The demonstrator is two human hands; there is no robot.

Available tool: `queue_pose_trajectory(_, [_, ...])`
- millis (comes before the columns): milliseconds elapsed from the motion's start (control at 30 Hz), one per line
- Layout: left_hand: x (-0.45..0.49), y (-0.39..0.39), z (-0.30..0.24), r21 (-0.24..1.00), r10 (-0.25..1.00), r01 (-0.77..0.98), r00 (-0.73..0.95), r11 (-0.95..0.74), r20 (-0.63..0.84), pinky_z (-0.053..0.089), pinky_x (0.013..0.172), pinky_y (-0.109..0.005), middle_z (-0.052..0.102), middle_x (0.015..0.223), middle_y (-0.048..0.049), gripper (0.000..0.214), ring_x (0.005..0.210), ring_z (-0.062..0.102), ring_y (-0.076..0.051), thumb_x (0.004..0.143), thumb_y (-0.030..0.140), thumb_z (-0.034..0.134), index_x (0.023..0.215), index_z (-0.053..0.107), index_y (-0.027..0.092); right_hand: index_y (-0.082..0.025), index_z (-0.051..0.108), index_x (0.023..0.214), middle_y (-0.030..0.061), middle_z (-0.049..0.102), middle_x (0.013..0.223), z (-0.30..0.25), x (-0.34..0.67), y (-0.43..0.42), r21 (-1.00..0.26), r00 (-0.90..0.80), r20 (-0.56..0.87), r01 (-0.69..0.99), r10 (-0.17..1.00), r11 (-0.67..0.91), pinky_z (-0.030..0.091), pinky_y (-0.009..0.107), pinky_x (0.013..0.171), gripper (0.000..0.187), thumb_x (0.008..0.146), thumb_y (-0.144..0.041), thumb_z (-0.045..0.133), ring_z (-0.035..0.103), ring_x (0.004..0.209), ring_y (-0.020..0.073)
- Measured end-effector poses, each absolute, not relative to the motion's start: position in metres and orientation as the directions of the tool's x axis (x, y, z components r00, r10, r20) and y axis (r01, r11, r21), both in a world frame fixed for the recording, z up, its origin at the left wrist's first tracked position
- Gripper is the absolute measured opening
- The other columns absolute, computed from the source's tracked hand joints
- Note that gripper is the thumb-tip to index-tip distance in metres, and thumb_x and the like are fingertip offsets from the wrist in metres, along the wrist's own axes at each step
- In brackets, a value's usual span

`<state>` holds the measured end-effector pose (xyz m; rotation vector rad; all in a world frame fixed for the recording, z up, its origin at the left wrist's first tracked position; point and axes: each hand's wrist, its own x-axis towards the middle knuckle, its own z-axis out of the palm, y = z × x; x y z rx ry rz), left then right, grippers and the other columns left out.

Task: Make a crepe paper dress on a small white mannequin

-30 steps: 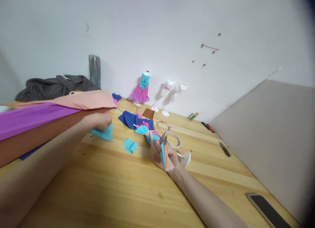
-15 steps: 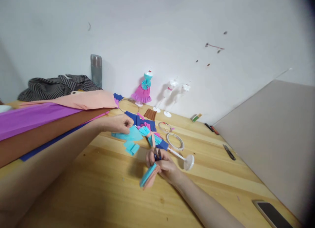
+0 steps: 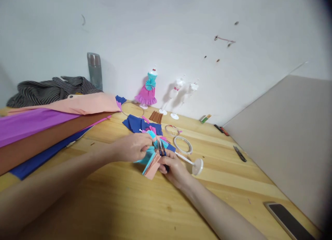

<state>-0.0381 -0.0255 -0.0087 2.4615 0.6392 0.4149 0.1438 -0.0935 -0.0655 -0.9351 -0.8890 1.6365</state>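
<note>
My left hand (image 3: 135, 146) is closed on turquoise crepe paper (image 3: 145, 156), beside the folded bundle; its fingertips are partly hidden. Small scissors (image 3: 161, 149) are in my right hand (image 3: 173, 165), blades pointing up and away. A folded stack of turquoise and peach crepe paper (image 3: 152, 166) hangs at the fingers of that same hand. Just beyond both hands lies a small mannequin on its side, its white stand base (image 3: 197, 166) toward the right. It wears dark blue paper (image 3: 171, 147) and a turquoise bow partly covered by my hands.
Crepe paper sheets (image 3: 64, 105) are piled at left. Behind stand a dressed mannequin (image 3: 150, 84) and two white mannequins (image 3: 178, 84). Tape rolls (image 3: 191, 145), pleated brown paper (image 3: 156, 117), a utility knife (image 3: 240, 153) and a phone (image 3: 287, 219) lie on the wooden table (image 3: 116, 205).
My left hand has moved right, bringing turquoise paper next to the folded stack. My right hand, with the scissors, has shifted slightly, and the stack has swung up. The view has tilted a little.
</note>
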Motion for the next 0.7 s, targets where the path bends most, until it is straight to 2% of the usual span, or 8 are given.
queue_pose_trajectory(67, [-0.038, -0.023, -0.010, 0.649, 0.524, 0.347, 0.846, -0.678, 0.096, 0.034, 0.063, -0.027, 0.048, 0.069, 0.0003, 0.015, 0.066, 0.044, -0.013, 0.067, 0.012, 0.053, 0.060, 0.041, 0.018, -0.015, 0.056, 0.059, -0.0078, 0.041, 0.042, -0.068, 0.145, -0.092, -0.895, -0.193, -0.140, -0.395, 0.971, -0.207, 0.012, 0.019, 0.039, 0.009, 0.058, -0.012, 0.065, 0.023, 0.037, 0.0027])
queue_pose_trajectory(133, [-0.039, -0.019, -0.011, 0.713, 0.536, 0.349, 0.843, -0.608, 0.045, 0.037, 0.062, -0.025, 0.054, 0.070, -0.0002, 0.008, 0.066, 0.048, -0.013, 0.071, 0.020, 0.057, 0.067, 0.051, 0.016, -0.015, 0.056, 0.058, -0.0077, 0.041, 0.040, -0.068, 0.147, -0.091, -0.888, -0.194, -0.123, -0.415, 0.973, -0.196, 0.012, 0.019, 0.039, 0.009, 0.058, -0.013, 0.065, 0.023, 0.036, 0.0030])
queue_pose_trajectory(233, [-0.041, -0.013, -0.015, 0.803, 0.585, 0.353, 0.811, -0.479, -0.007, 0.044, 0.064, -0.025, 0.065, 0.087, -0.0058, 0.029, 0.076, 0.058, -0.016, 0.082, 0.036, 0.052, 0.097, 0.060, 0.012, -0.016, 0.055, 0.057, -0.0082, 0.038, 0.039, -0.065, 0.148, -0.091, -0.871, -0.214, -0.077, -0.460, 0.974, -0.170, 0.013, 0.019, 0.039, 0.010, 0.058, -0.013, 0.064, 0.021, 0.037, 0.0032])
queue_pose_trajectory(300, [-0.043, -0.012, -0.017, 0.903, 0.612, 0.309, 0.788, -0.297, -0.069, 0.047, 0.068, -0.025, 0.067, 0.098, -0.0082, 0.036, 0.083, 0.060, -0.017, 0.085, 0.040, 0.050, 0.105, 0.061, 0.012, -0.016, 0.054, 0.055, -0.0080, 0.038, 0.041, -0.061, 0.149, -0.092, -0.864, -0.225, -0.035, -0.482, 0.974, -0.143, 0.014, 0.018, 0.039, 0.010, 0.057, -0.012, 0.063, 0.022, 0.038, 0.0033])
queue_pose_trajectory(400, [-0.047, -0.013, -0.019, 0.971, 0.515, 0.219, 0.824, 0.095, -0.236, 0.048, 0.064, -0.026, 0.071, 0.091, -0.0075, 0.037, 0.076, 0.063, -0.018, 0.077, 0.043, 0.063, 0.098, 0.066, 0.012, -0.016, 0.056, 0.056, -0.0074, 0.039, 0.044, -0.058, 0.149, -0.093, -0.869, -0.229, -0.006, -0.480, 0.973, -0.118, 0.017, 0.019, 0.039, 0.008, 0.056, -0.011, 0.062, 0.023, 0.038, 0.0036])
queue_pose_trajectory(467, [-0.049, -0.012, -0.018, 0.949, 0.459, 0.214, 0.836, 0.230, -0.300, 0.047, 0.056, -0.026, 0.070, 0.074, -0.0055, 0.036, 0.063, 0.062, -0.017, 0.068, 0.041, 0.073, 0.087, 0.068, 0.011, -0.016, 0.057, 0.056, -0.0072, 0.040, 0.045, -0.059, 0.149, -0.093, -0.875, -0.237, -0.002, -0.470, 0.972, -0.117, 0.017, 0.019, 0.039, 0.007, 0.056, -0.010, 0.061, 0.023, 0.038, 0.0038])
queue_pose_trajectory(567, [-0.055, -0.005, -0.012, 0.956, 0.541, 0.202, 0.790, 0.212, -0.287, 0.045, 0.051, -0.024, 0.067, 0.065, -0.0026, 0.031, 0.054, 0.058, -0.014, 0.062, 0.036, 0.077, 0.078, 0.067, 0.011, -0.015, 0.058, 0.056, -0.0065, 0.040, 0.046, -0.063, 0.148, -0.091, -0.883, -0.244, 0.002, -0.456, 0.970, -0.113, 0.015, 0.020, 0.039, 0.005, 0.056, -0.010, 0.060, 0.024, 0.038, 0.0038])
queue_pose_trajectory(700, [-0.065, 0.005, 0.006, 0.957, 0.708, 0.289, 0.669, 0.035, -0.228, 0.043, 0.050, -0.022, 0.063, 0.063, 0.0005, 0.024, 0.051, 0.055, -0.011, 0.064, 0.032, 0.073, 0.074, 0.063, 0.013, -0.015, 0.059, 0.058, -0.0060, 0.042, 0.048, -0.068, 0.147, -0.088, -0.894, -0.237, -0.016, -0.432, 0.971, -0.120, 0.013, 0.020, 0.040, 0.004, 0.056, -0.011, 0.059, 0.023, 0.039, 0.0040])
